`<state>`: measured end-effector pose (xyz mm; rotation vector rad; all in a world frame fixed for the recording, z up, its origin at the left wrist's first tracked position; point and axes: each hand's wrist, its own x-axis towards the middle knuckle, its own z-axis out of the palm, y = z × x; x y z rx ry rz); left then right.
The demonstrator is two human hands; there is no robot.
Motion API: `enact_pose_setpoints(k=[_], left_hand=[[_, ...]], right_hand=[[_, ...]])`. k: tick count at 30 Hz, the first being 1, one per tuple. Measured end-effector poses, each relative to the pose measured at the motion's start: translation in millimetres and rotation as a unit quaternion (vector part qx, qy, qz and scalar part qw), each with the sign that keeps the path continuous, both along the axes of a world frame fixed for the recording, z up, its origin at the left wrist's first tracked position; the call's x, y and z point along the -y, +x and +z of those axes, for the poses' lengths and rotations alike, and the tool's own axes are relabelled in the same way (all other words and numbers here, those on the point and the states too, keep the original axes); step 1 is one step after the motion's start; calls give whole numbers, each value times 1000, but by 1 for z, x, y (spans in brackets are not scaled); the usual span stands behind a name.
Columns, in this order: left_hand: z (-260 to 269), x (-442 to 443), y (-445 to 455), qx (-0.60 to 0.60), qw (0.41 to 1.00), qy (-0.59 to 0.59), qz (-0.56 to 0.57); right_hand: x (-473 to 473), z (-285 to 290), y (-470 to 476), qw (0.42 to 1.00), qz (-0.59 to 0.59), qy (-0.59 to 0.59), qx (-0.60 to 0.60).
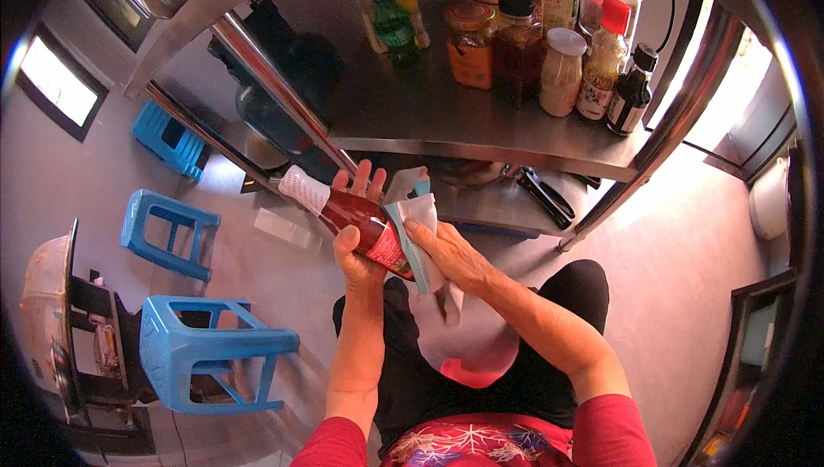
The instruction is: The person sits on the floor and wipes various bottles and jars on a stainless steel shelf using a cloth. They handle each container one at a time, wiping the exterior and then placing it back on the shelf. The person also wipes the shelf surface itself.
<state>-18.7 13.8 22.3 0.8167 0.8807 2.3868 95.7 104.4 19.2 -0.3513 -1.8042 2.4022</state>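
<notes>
My left hand (357, 251) grips a glass bottle (354, 213) of reddish-brown liquid, tilted with its neck toward the upper left. White wrap covers the bottle's neck, and a red label (387, 249) shows on its body. Against the base end of the bottle, my right hand (447, 253) presses a white and light-blue cloth (421, 225). The cloth hides that end, and its loose part hangs below my fingers. Both hands are in front of a stainless steel shelf rack (489, 148), above my knees.
Several jars and bottles, among them a honey-coloured jar (471, 48) and a red-capped bottle (602, 61), stand on the upper shelf. A pan with a black handle (546, 196) lies on the lower shelf. Blue plastic stools (215, 332) stand at left. A gas cylinder (270, 113) is behind the rack leg.
</notes>
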Motion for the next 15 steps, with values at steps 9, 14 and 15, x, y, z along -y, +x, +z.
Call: enact_pose_setpoints(k=[9, 14, 15], left_hand=[[-7, -2, 7, -4, 999, -41, 9], [-8, 0, 21, -24, 973, -173, 152], [-7, -1, 24, -20, 969, -180, 167]], right_hand=[[19, -20, 5, 952, -114, -283, 10], [14, -22, 7, 956, -164, -240, -37], [12, -21, 7, 958, -167, -230, -34]])
